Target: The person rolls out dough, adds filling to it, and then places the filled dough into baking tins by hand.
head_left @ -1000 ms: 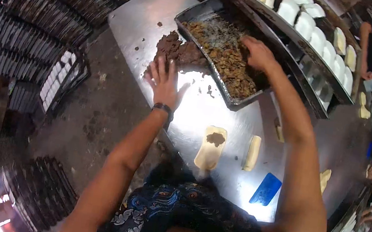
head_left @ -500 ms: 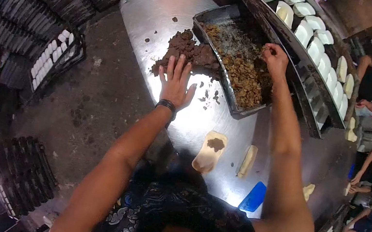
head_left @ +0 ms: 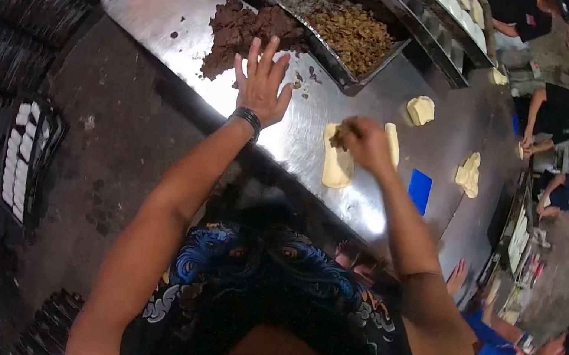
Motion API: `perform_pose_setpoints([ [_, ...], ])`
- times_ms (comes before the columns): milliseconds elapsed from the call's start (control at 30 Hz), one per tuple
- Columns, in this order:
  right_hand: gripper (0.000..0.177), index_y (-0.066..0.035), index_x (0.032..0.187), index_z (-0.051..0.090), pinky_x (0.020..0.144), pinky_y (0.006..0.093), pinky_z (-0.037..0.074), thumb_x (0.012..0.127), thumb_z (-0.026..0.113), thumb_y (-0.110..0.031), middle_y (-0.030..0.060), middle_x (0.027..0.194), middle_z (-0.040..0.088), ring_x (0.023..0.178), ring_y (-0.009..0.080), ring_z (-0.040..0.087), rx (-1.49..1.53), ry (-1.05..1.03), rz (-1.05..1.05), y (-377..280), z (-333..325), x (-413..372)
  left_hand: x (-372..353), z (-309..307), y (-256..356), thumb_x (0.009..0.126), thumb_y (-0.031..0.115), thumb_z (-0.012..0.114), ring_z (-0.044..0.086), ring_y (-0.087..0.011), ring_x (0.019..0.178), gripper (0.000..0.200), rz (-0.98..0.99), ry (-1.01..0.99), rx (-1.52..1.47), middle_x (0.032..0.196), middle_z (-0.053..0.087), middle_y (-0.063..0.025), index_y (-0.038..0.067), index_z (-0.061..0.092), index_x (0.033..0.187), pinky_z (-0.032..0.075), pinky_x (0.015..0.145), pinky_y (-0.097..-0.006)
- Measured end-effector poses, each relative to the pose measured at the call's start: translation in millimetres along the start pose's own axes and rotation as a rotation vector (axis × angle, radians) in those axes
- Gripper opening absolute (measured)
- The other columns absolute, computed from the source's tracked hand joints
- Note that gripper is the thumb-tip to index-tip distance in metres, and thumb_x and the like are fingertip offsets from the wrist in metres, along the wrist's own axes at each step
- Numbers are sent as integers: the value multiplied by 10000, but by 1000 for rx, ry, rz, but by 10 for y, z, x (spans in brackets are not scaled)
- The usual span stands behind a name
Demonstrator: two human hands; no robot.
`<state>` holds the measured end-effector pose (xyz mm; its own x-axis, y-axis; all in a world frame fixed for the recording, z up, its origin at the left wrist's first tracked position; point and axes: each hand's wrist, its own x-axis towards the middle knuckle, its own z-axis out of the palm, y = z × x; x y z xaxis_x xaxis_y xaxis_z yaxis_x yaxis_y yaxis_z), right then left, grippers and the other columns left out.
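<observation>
My left hand [head_left: 262, 87] lies with fingers spread at the near edge of a mound of dark brown paste [head_left: 245, 32] on the metal table [head_left: 155, 5]. My right hand [head_left: 370, 145] is closed on a clump of brown crumbly filling [head_left: 340, 137], over the upper end of a flattened oval of dough [head_left: 337, 171]. Just behind that hand is a rolled strip of dough [head_left: 392, 143], partly covered by it. A blue scraper [head_left: 418, 191] rests to the right. Golden-brown crumbly filling [head_left: 353, 37] sits in a metal tray [head_left: 349, 86] beyond my hands.
Dough lumps [head_left: 420, 111] sit on the right of the table, one [head_left: 468, 174] farther right. A long rack [head_left: 435, 45] with white liners stands behind the tray. Several people [head_left: 554, 117] work at the right. At the left is a tray of white pieces [head_left: 20, 160].
My right hand has moved from the filling tray to the flattened dough, carrying brown filling. My left hand stays spread at the paste. The view has shifted, showing another person at lower right.
</observation>
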<state>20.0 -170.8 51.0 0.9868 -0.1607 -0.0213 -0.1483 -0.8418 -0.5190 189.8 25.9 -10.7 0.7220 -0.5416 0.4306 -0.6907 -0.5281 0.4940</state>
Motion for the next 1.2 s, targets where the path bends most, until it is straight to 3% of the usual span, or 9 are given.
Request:
perform_pose_setpoints([
  [67, 278, -43, 1034, 640, 809, 417, 493, 764, 597, -96, 182, 1001, 644, 890, 375, 614, -208, 165, -75, -82, 358, -219, -17, -19, -11, 802, 249, 571, 77, -363, 1427, 526, 62, -51, -12, 1532, 194, -113, 88, 482, 1295, 50, 1083, -637],
  [167, 321, -50, 1090, 622, 856, 424, 478, 783, 595, -144, 164, 1107, 620, 993, 353, 591, -299, -426, 236, -446, -158, 28, -56, -84, 22, 804, 217, 571, 125, -361, 1414, 477, 164, -68, -12, 1496, 263, -125, 83, 520, 1259, 109, 1083, -610],
  [367, 460, -69, 1269, 524, 1020, 410, 388, 852, 565, -258, 157, 1174, 594, 1187, 331, 495, -53, 477, 161, -522, -12, 391, -378, -45, 113, 807, 165, 556, 494, -348, 1043, 352, 215, -139, -311, 1175, 525, -147, 42, 560, 1137, 391, 866, -464],
  [500, 506, -68, 1381, 394, 1015, 411, 379, 949, 450, -323, 188, 1159, 593, 1199, 335, 486, -90, 416, -159, -97, 649, 437, -588, -11, 554, 804, 279, 575, 487, -347, 1048, 417, 108, -249, -113, 1171, 524, -159, 66, 581, 1162, 398, 856, -466],
  [600, 499, -35, 1354, 415, 998, 415, 394, 938, 478, -304, 219, 1151, 585, 1169, 368, 497, 486, 97, 128, 14, -17, 496, -599, 64, 815, 834, 400, 534, 455, -348, 1103, 516, 82, -293, 24, 1232, 495, -172, 102, 561, 1255, 384, 888, -472],
  [767, 551, -22, 1188, 600, 960, 399, 425, 750, 676, -347, 255, 1130, 556, 1094, 388, 520, -49, -372, -237, 658, -59, 420, -601, 242, 1089, 874, 366, 501, 428, -347, 1137, 431, 27, -233, 56, 1254, 488, -160, 134, 601, 1223, 371, 900, -490],
  [933, 414, -8, 1090, 616, 900, 397, 452, 709, 663, -160, 228, 1044, 541, 1031, 388, 525, 90, -341, -244, 425, 39, 241, -686, 452, 1165, 790, 179, 603, 545, -331, 880, 214, -114, -48, -284, 885, 617, -122, 55, 681, 946, 421, 764, -449],
  [1133, 421, 29, 1122, 561, 910, 420, 456, 701, 568, 34, 221, 1100, 545, 1068, 383, 522, 148, 190, -517, 346, 361, -886, -1388, 214, 1564, 813, 201, 586, 532, -334, 978, 376, 66, -63, -113, 1082, 569, -134, 39, 579, 1152, 425, 831, -444],
  [1200, 444, 30, 1119, 563, 921, 430, 447, 677, 574, -2, 215, 1127, 545, 1078, 369, 524, 51, 106, -547, 392, 431, -1115, -1677, 221, 1640, 814, 242, 583, 515, -308, 1019, 465, 75, -152, 13, 1162, 550, -132, 11, 535, 1214, 416, 840, -441],
])
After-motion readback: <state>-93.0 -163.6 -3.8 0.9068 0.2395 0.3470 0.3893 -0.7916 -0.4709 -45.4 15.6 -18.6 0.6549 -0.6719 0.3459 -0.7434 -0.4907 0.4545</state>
